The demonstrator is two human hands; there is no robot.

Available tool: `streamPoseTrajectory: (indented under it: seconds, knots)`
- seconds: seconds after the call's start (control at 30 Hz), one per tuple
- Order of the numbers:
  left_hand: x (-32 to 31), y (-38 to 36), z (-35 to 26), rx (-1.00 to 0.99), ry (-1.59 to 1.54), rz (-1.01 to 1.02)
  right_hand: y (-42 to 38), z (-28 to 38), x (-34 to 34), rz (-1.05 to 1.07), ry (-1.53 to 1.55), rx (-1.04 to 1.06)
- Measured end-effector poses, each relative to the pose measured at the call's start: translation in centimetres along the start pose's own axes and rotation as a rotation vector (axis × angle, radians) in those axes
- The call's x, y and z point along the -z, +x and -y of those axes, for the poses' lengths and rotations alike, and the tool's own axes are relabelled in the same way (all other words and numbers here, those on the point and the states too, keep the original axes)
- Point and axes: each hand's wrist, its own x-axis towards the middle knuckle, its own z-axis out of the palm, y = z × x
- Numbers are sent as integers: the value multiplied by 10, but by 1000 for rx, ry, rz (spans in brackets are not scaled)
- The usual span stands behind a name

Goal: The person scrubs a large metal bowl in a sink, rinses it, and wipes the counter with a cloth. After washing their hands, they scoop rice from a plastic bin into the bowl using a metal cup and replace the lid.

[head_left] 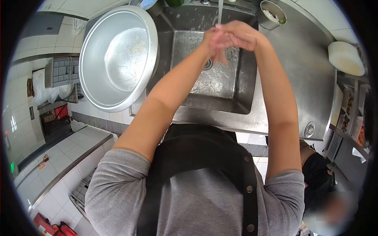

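Observation:
My left hand [213, 39] and my right hand [238, 33] press together over a steel sink [248, 84]. A stream of tap water [220, 11] falls onto them from the far side. The hands overlap, and their fingers are partly hidden and smeared by motion. Blurred fingers hang down over the drain [207, 64]. Nothing besides water shows between the hands. Wet streaks and splashes cover the basin floor below.
Left of the sink, a large metal bowl [88, 67] with scattered pale bits leans over the rim. A metal pot [267, 25] with white contents stands at the back right. A steel counter [303, 78] extends right, with a white round block [346, 58] beyond. Another person [321, 173] is at lower right.

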Motion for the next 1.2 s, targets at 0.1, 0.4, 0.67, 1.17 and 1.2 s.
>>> streamPoseTrajectory:
  seconds: [0.1, 0.4, 0.67, 1.17, 1.2]
  knots:
    - [-10, 56, -28, 223, 37, 120, -37, -16, -5, -55, -78, -120]
    - [-73, 53, -100, 207, 422, 212, -19, -48, 26, -871, 96, 293]
    - [-27, 51, -107, -212, 922, -88, 76, -23, 65, -917, -582, 12]
    - [4, 35, -64, 230, -448, -158, 94, -32, 32, -814, -298, 351]
    - [-5, 28, -68, 247, -440, -176, 100, -44, 35, -892, -296, 443]
